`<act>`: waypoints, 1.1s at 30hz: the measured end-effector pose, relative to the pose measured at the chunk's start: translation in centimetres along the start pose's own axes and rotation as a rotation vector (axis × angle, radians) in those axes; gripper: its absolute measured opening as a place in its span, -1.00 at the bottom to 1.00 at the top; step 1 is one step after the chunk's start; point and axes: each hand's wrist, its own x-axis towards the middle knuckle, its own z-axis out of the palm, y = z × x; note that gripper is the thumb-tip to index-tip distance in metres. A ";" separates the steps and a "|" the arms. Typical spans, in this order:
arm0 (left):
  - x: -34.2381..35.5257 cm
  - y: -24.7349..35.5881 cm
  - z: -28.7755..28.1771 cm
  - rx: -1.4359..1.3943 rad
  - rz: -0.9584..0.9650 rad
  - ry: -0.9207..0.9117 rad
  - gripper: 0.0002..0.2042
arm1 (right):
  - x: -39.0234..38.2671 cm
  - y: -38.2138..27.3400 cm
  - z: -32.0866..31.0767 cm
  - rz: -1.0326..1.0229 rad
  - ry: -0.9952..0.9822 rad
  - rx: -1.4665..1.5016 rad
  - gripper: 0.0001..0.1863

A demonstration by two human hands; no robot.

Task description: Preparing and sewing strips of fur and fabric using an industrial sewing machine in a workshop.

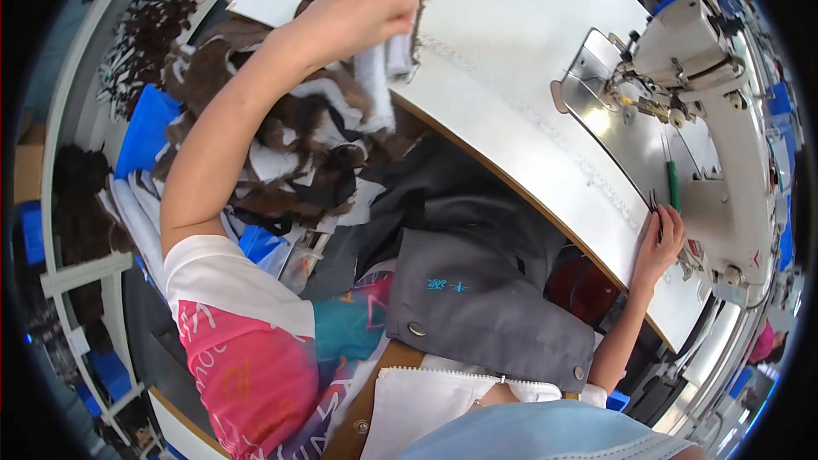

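Observation:
My left hand (358, 15) is closed on rolled white fabric strips with brown fluffy edges (404, 43) at the back left of the white sewing table (503, 111). Beside and below it lies a heap of brown, white and black fabric pieces (256, 162), partly hidden by my forearm. My right hand (658, 243) rests at the table's right, fingers curled on small dark tweezers (653, 202), next to a green-handled tool (673, 183) on the machine's metal plate. The sewing machine (682, 51) stands just beyond.
Shelving (89, 273) with dark fabric and blue bins runs down the left. Blue bins (145, 132) sit by the heap. My lap, under a grey apron (503, 290), is below the table edge. Another person in pink (763, 345) is at the far right.

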 end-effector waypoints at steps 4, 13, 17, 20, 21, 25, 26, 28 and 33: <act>0.7 -0.5 1.0 0.126 0.016 -0.078 -0.65 | 0.6 -0.6 -0.4 0.016 0.010 0.019 -0.84; 4.5 -0.4 6.2 -0.476 -0.295 0.081 -0.22 | 3.1 -14.0 1.4 -0.212 -0.247 0.541 -0.74; -0.6 5.5 1.6 -1.165 -0.379 -0.020 -0.17 | 6.9 -17.9 1.5 -0.293 -0.166 0.759 -0.42; -6.2 6.9 -3.1 -1.366 -0.289 -0.104 -0.28 | 11.9 -19.6 2.6 -0.451 -0.025 0.627 -0.34; -7.1 6.4 -4.0 -1.539 -0.162 -0.066 -0.27 | 13.5 -20.1 3.1 -0.506 0.030 0.545 -0.40; -7.6 4.4 -5.5 -2.273 0.467 0.063 -0.16 | 14.4 -22.0 2.4 -0.168 -0.756 1.175 -0.69; -6.8 4.6 -5.0 -2.273 0.450 0.232 -0.13 | 13.4 -22.3 1.6 -0.084 -0.944 1.301 -0.71; -4.8 6.3 -3.0 -2.096 -0.220 0.580 -0.11 | 11.3 -23.0 0.1 -0.062 -1.184 1.547 -0.64; 3.5 7.6 2.8 -2.146 -0.069 0.158 -0.70 | 4.5 -22.5 -2.2 0.454 -1.173 1.794 -0.68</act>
